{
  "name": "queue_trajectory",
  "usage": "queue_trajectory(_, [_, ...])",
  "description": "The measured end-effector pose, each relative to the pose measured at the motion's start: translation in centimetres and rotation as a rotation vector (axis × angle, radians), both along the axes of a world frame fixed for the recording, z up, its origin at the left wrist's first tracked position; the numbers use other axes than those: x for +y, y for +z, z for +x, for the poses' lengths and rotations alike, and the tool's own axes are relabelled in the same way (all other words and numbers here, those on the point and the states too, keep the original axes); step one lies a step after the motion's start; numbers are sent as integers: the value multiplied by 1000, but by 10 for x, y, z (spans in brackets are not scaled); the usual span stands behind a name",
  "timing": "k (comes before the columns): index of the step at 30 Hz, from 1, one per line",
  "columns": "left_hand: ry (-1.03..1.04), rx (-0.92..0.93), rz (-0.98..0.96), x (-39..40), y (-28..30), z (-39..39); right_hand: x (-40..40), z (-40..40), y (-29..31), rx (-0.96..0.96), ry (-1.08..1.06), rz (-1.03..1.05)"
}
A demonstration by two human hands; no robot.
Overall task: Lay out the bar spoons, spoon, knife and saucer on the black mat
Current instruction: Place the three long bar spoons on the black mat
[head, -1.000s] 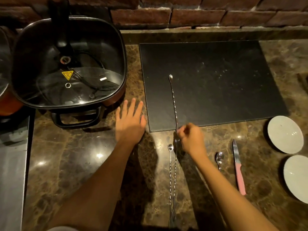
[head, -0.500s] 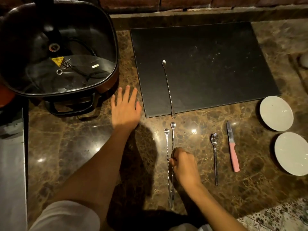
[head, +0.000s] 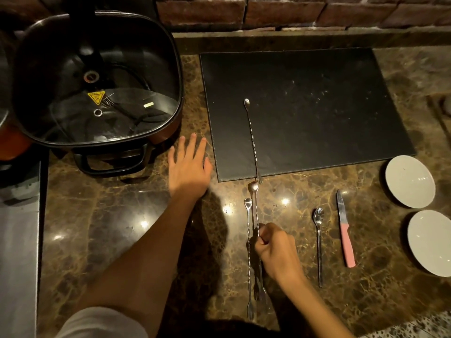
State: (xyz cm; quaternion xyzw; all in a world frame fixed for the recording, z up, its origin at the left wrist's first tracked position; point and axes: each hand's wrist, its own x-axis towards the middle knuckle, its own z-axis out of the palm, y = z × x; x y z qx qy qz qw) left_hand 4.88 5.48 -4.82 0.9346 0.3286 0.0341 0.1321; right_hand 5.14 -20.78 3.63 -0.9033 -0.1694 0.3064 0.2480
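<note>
A black mat (head: 317,98) lies on the brown marble counter. One twisted bar spoon (head: 252,140) rests along the mat's left part, its fork end over the near edge. My right hand (head: 277,252) grips a second bar spoon (head: 255,206) by its shaft, lifted slightly. A third bar spoon (head: 248,240) lies flat just left of it. To the right lie a spoon (head: 318,240) and a pink-handled knife (head: 344,228). Two white saucers (head: 410,181) (head: 429,241) sit at the right. My left hand (head: 189,167) lies flat on the counter beside the mat, fingers spread.
A large square electric pan with a glass lid (head: 95,81) stands at the left, its handle near my left hand. A brick wall (head: 292,11) runs along the back. The counter's near edge (head: 415,325) shows at bottom right.
My right hand left the first bar spoon on the mat, drew back toward me and closed on the second bar spoon, raising it a little. My left hand stayed put.
</note>
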Motion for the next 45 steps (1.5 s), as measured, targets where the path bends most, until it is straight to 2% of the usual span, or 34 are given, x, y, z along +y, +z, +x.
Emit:
queue_trajectory(6, [5,-47,30,0,-4,0,62,59,4,-79,-13,101])
queue_trajectory(13, [-7,-117,143,-3,-12,-4,156,139,-7,-155,-50,39])
queue_trajectory(20, [12,-56,103,-3,-9,-1,183,157,-11,-204,-36,-41])
queue_trajectory(27, [13,-29,91,-4,-1,-2,177,149,-12,-241,-13,-46])
queue_trajectory(30, [10,-32,112,-5,-1,-3,165,147,-6,-242,-43,28])
queue_trajectory(36, [7,-76,117,-6,-6,-4,91,89,3,-88,-84,148])
queue_trajectory(38, [6,-73,90,-5,-6,-3,61,59,3,-27,-94,127])
queue_trajectory(45, [10,-21,0,-2,-1,-2,-5,-19,-7,-19,3,-83])
